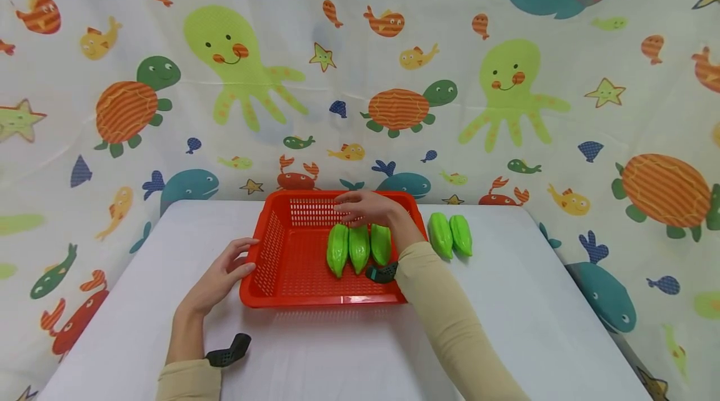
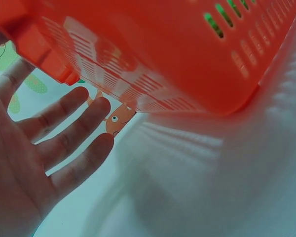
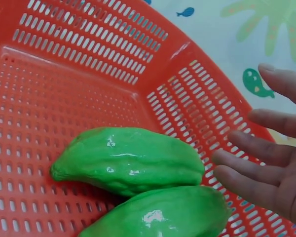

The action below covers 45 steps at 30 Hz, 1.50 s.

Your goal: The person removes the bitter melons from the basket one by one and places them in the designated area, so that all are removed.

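A red plastic basket (image 1: pixel 292 301) with slotted walls stands on the white table. Inside, on its right half, three glossy green ridged fruits (image 1: pixel 337 251) lie side by side, each tapering to a tip. My right hand (image 1: pixel 368 207) is over the basket above their far ends, fingers spread and loosely bent, holding nothing. In the right wrist view those fingers show beside two of the fruits (image 3: pixel 133 158), apart from them. At the basket's left wall is my left hand (image 1: pixel 219 273), its fingertips right at the rim; the left wrist view shows its fingers (image 2: pixel 74 148) extended and loose.
Two more green fruits (image 1: pixel 440 235) lie on the table just right of the basket. Behind the table (image 1: pixel 506 313) hangs a white curtain (image 1: pixel 343 45) printed with sea animals. A black wrist device (image 1: pixel 227 351) sits on each forearm.
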{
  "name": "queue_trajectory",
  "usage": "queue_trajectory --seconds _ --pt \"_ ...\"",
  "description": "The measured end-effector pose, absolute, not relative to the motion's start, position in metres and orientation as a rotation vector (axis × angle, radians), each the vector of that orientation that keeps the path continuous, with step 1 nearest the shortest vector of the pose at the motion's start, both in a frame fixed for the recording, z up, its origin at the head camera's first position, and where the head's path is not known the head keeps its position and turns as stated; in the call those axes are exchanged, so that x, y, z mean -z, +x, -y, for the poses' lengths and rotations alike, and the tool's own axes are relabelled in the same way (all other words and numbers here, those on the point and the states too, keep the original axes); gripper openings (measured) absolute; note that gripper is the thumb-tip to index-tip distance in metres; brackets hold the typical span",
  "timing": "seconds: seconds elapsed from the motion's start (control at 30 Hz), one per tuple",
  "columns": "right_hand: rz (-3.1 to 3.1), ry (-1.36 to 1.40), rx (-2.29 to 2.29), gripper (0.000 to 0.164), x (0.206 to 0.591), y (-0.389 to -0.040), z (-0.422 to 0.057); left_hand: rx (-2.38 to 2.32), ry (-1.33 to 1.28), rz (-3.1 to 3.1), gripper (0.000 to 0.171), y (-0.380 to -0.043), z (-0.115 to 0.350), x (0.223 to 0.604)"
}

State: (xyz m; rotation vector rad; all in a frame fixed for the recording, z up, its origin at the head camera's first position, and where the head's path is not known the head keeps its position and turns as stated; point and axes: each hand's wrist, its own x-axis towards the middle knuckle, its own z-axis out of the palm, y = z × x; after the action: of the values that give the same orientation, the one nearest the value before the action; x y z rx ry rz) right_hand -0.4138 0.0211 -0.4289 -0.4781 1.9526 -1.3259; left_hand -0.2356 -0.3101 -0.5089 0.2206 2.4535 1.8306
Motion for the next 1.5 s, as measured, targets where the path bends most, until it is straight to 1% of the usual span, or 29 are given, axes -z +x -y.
queue_trajectory --seconds 0.5,0.8,1.03,1.3,1.5 --pt "-2.006 -0.605 1.134 0.066 0.43 -0.413 -0.019 -1.847 0.217 -2.443 0.057 -0.237 0.312 0.512" --pt "-2.003 -0.63 1.063 0.065 0.425 -0.406 -0.017 -1.851 0.21 -2.45 0.057 -0.233 0.309 0.511" --pt "-1.948 -0.633 1.059 0.065 0.43 -0.402 -0.011 -1.856 0.213 -2.451 0.057 -0.23 0.308 0.512" --pt "-1.884 -0.732 1.064 0.063 0.436 -0.402 -0.002 -1.858 0.221 -2.446 0.057 -0.228 0.307 0.51" --pt "-1.904 -0.751 1.052 0.063 0.436 -0.4 -0.002 -1.863 0.225 -2.437 0.059 -0.227 0.306 0.508"
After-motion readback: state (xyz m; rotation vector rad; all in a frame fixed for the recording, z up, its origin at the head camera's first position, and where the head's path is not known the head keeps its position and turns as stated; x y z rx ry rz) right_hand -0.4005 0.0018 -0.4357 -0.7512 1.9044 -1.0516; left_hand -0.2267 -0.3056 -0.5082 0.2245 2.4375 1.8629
